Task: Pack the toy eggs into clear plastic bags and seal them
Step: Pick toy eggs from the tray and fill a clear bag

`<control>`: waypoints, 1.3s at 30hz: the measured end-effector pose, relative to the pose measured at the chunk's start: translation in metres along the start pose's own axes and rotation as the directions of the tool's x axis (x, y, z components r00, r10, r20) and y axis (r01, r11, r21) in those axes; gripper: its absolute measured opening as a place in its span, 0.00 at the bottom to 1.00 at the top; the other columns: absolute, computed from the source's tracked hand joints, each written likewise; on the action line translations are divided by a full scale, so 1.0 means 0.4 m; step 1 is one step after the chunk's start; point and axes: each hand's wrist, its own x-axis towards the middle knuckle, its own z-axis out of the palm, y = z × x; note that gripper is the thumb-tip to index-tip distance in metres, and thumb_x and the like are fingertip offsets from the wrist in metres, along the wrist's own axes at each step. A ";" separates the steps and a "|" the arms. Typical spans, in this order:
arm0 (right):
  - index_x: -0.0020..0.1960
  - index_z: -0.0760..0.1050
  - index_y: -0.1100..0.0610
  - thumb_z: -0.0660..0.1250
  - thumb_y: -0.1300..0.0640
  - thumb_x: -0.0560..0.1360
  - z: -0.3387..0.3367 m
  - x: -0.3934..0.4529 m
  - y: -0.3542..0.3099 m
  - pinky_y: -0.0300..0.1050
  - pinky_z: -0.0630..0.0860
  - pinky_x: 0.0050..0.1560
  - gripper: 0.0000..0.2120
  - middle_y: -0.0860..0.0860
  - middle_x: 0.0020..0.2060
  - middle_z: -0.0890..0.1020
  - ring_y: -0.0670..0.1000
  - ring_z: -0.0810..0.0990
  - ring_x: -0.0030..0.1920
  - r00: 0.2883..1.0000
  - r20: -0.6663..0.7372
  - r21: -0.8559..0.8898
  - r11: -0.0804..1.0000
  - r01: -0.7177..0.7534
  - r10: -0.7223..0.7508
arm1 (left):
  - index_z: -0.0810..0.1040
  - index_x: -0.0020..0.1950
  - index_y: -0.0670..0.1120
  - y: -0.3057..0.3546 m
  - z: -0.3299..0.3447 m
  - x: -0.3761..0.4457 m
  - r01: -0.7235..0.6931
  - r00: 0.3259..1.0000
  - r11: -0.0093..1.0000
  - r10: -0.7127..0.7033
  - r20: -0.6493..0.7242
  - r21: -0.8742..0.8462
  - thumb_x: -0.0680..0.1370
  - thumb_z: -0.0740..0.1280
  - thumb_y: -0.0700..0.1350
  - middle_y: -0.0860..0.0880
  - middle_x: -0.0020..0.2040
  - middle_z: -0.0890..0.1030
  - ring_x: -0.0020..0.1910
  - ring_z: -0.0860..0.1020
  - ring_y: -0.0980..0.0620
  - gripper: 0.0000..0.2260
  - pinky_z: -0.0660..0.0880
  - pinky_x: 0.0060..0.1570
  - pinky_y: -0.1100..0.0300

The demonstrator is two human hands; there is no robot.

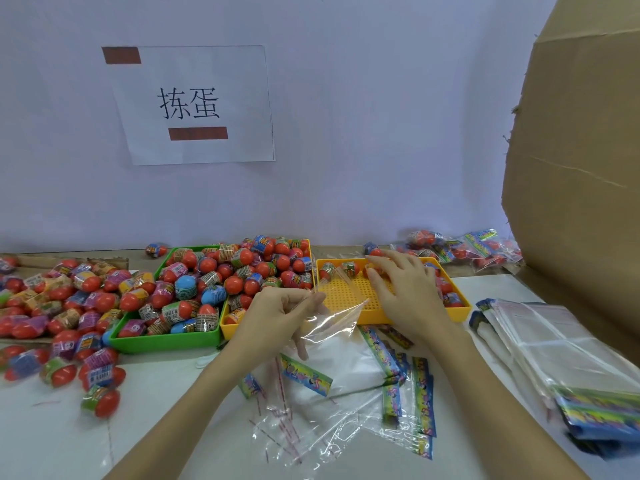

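My left hand (pixel 277 311) pinches the mouth of a clear plastic bag (pixel 332 320), held open just in front of the yellow tray (pixel 349 296). My right hand (pixel 405 289) reaches into that tray with fingers spread, its fingertips on a toy egg (pixel 372 270) near the far rim. Two more wrapped eggs (pixel 349 268) lie along the same rim, and others sit by the tray's right wall (pixel 446 289). A green tray (pixel 166 341) to the left is heaped with red and blue toy eggs (pixel 235 271).
Loose eggs (pixel 69 306) cover the table's left side. Empty bags with colourful header cards (pixel 391 375) lie near me, and a stack of them (pixel 554 348) at the right. Filled bags (pixel 460 249) lie at the back right beside a cardboard box (pixel 581 150). A paper sign (pixel 194 105) hangs on the wall.
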 end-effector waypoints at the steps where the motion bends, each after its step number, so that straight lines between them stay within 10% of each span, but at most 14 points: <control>1: 0.79 0.68 0.41 0.50 0.39 0.87 0.003 0.002 0.000 0.60 0.52 0.79 0.23 0.44 0.82 0.62 0.50 0.55 0.82 0.998 0.064 -0.016 1.000 0.026 -0.025 | 0.87 0.47 0.48 0.000 0.000 0.000 0.003 1.000 1.000 -0.003 0.003 -0.006 0.81 0.66 0.59 0.49 0.36 0.88 0.27 0.85 0.44 0.17 0.77 0.29 0.66; 4: 0.80 0.67 0.41 0.45 0.39 0.87 0.008 0.006 0.005 0.55 0.47 0.81 0.25 0.43 0.84 0.57 0.46 0.52 0.83 0.975 0.215 -0.047 0.997 0.065 -0.054 | 0.88 0.48 0.48 -0.003 -0.001 -0.002 0.001 1.000 1.000 -0.001 0.014 -0.008 0.81 0.67 0.59 0.50 0.41 0.89 0.27 0.85 0.43 0.18 0.77 0.28 0.67; 11: 0.69 0.77 0.48 0.59 0.43 0.85 0.009 0.000 0.005 0.52 0.71 0.68 0.17 0.50 0.67 0.71 0.52 0.69 0.67 0.999 0.024 -0.009 1.000 -0.023 0.023 | 0.88 0.46 0.52 -0.006 -0.003 -0.003 -0.017 0.999 1.000 0.017 0.032 0.005 0.81 0.67 0.60 0.47 0.32 0.86 0.26 0.85 0.46 0.16 0.78 0.27 0.64; 20: 0.81 0.63 0.45 0.52 0.44 0.87 0.006 0.012 -0.001 0.60 0.55 0.80 0.23 0.47 0.82 0.61 0.52 0.58 0.82 0.979 0.204 -0.083 0.996 0.012 0.005 | 0.88 0.45 0.51 -0.014 -0.001 -0.002 -0.012 0.999 1.000 0.010 0.047 0.024 0.82 0.68 0.59 0.45 0.30 0.85 0.27 0.85 0.45 0.15 0.78 0.27 0.62; 30: 0.59 0.83 0.52 0.70 0.50 0.82 -0.010 0.007 -0.004 0.36 0.73 0.50 0.09 0.47 0.53 0.80 0.47 0.79 0.54 0.997 0.006 0.238 0.968 -0.081 0.082 | 0.88 0.47 0.52 -0.011 0.004 -0.002 -0.024 0.998 0.999 0.023 0.059 0.023 0.84 0.67 0.57 0.52 0.38 0.88 0.27 0.85 0.44 0.14 0.79 0.26 0.63; 39: 0.56 0.86 0.56 0.74 0.53 0.79 -0.080 -0.033 -0.128 0.40 0.84 0.50 0.09 0.51 0.48 0.89 0.50 0.88 0.51 0.989 -0.078 0.933 0.360 0.028 0.126 | 0.87 0.50 0.47 -0.014 0.005 0.000 -0.040 0.999 0.999 0.039 0.026 0.023 0.82 0.63 0.61 0.42 0.30 0.84 0.31 0.86 0.45 0.21 0.83 0.46 0.47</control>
